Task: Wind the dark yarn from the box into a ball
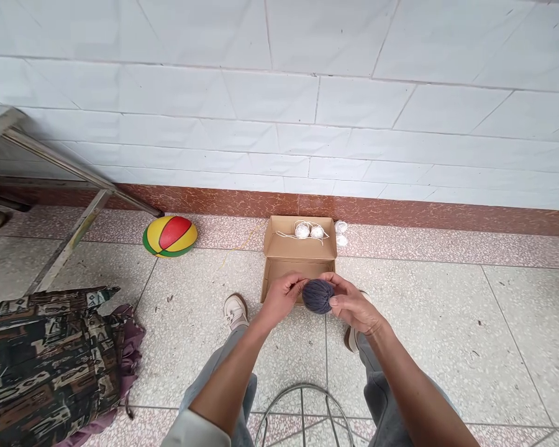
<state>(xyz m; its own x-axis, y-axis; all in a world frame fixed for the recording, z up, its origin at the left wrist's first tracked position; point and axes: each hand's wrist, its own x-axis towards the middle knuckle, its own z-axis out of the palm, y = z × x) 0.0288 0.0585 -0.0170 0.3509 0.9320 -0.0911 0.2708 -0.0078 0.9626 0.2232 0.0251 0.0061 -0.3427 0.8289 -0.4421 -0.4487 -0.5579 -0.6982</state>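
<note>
A dark grey-blue ball of yarn (317, 296) is held up over the near edge of the cardboard box (264, 273). My right hand (354, 304) grips it from the right, thumb in front and fingers behind. At the ball's left side, my left hand (283, 298) is closed in a pinch; whatever lies between its fingertips is too small to make out. Below my hands the box sits open on the floor, its lid folded back toward the wall. Two white yarn balls (310, 231) with loose strands rest in the lid.
More white yarn balls (341, 233) lie just right of the lid. A red, yellow and green ball (170, 236) is on the floor at left, beside a metal-framed table (74, 239). Patterned cloth (51, 366) fills the lower left. A wire stand (302, 397) is between my legs.
</note>
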